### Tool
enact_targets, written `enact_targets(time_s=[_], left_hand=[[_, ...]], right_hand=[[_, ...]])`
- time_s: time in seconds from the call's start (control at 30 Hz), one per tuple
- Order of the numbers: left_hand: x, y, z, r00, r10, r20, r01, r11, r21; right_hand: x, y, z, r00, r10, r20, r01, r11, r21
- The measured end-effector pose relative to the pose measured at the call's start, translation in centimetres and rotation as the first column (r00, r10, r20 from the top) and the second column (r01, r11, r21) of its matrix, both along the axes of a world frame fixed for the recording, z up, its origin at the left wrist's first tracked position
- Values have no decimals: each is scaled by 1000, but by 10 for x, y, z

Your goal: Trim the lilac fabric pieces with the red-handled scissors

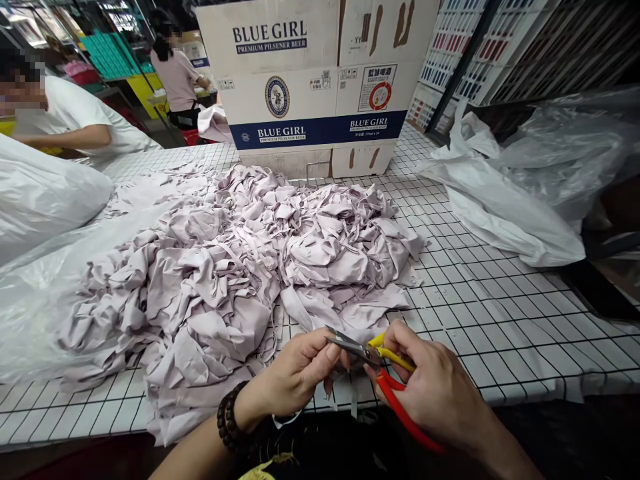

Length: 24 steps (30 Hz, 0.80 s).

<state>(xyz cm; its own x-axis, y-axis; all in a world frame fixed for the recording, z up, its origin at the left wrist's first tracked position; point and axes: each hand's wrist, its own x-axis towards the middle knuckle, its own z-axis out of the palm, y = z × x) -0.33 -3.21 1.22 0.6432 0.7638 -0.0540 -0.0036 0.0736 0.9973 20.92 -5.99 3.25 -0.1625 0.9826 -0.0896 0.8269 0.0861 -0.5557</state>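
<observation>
Near the table's front edge, my right hand (433, 383) is closed round the handles of scissors (370, 351), one handle yellow and the other red. The blades point left, toward my left hand (295, 373), and their tips meet its thumb and fingers. My left hand is pinched closed on a piece of pale fabric, partly hidden by the fingers; a dark beaded bracelet is on that wrist. A large heap of pale lilac fabric pieces (210, 293) lies just beyond both hands.
Stacked cartons (310, 87) stand behind the heap on the grid-patterned table (475, 320). Plastic bags lie at left (45, 200) and right (520, 200). A dark flat object (600, 290) is at the right edge. Two people are at the back left; white crates are at the back right.
</observation>
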Motion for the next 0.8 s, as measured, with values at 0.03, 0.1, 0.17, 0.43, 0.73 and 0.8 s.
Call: enact_targets(time_s=[0.03,0.1,0.17,0.43,0.73,0.8], left_hand=[[0,0,-1,1000,0,10,0,1000,-11],[1,0,-2,1000,-1,19,2,1000,-21],[1,0,-3,1000,-5,30,6,1000,-31],[-1,-1,-1,998,-17,63,21,998,-62],[-2,0,1,1000,-1,16,2,996,-91],[-3,2,-1,1000,9,7,-8,997,-82]], right_hand=[[0,0,-1,1000,0,-7,0,1000,4],[0,-1,-2,1000,-3,-24,4,1000,9],[-1,-2,-4,999,-2,-41,3,1000,8],[-1,-4,-9,987,-9,-158,1,999,-50],[4,1,-15,881,-186,-435,79,964,-252],[7,4,-18,722,-323,-612,70,914,-401]])
